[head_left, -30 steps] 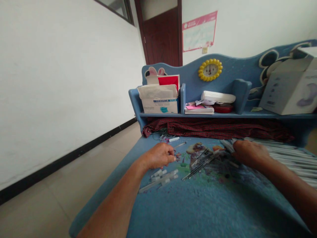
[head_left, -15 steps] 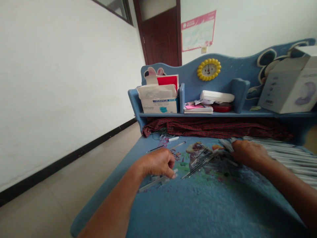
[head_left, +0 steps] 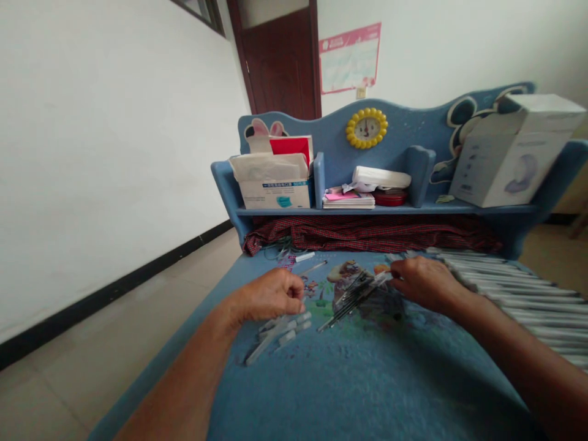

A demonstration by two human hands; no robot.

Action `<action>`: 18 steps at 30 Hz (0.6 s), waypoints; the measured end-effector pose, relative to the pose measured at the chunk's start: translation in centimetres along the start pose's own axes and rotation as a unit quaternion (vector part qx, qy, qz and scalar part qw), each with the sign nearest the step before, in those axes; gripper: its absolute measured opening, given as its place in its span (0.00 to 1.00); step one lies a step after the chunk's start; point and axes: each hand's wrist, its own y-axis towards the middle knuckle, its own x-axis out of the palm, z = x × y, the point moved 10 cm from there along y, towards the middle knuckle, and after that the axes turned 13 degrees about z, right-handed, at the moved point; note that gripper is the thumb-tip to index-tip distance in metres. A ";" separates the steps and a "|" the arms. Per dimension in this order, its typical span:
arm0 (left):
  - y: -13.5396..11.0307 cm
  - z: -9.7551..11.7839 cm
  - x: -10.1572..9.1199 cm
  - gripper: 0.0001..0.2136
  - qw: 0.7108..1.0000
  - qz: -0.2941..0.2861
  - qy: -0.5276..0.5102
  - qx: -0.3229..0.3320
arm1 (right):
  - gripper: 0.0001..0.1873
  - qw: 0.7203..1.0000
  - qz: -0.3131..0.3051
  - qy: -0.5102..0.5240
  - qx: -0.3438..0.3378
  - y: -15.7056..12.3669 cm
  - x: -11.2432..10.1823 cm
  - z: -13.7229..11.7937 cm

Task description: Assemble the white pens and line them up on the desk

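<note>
My left hand (head_left: 271, 295), fingers curled and closed, hovers at the edge of a small heap of whitish, see-through pen caps and short pieces (head_left: 287, 334) on the blue desk (head_left: 349, 386). Whatever may be in its fingers is hidden. Further right, my right hand (head_left: 425, 280) is closed in a pinch at the upper end of a bundle of thin dark rods like pen refills (head_left: 346, 306). I cannot make out what lies between its fingertips. Many pale, slender pen-like tubes (head_left: 519, 300) lie in a row beyond my right wrist.
A pen (head_left: 315, 267) and a white marker-like stick (head_left: 305, 257) lie near the back. A checked cloth (head_left: 367, 231) is bunched under the shelf. On the shelf stand a mask box (head_left: 275, 193), papers (head_left: 349, 200) and a large white box (head_left: 505, 159).
My view has turned slightly right. The clear piece seen at my left fingertips is no longer visible there, and that hand sits just above the heap. My right hand has moved from the tubes toward the dark rods.
</note>
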 end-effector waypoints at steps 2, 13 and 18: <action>0.0 -0.1 -0.8 0.04 0.999 0.024 -0.030 -0.021 | 0.12 0.999 0.013 0.014 -0.044 -0.2 -0.4 -1.4; 0.7 -0.3 -2.3 0.08 0.943 0.152 -0.282 -0.086 | 0.09 0.989 -0.007 0.038 -0.144 -1.4 -1.1 -5.3; 1.1 -1.2 -2.1 0.08 0.909 0.179 -0.360 -0.111 | 0.08 0.987 -0.035 0.053 -0.147 -1.8 -1.0 -5.1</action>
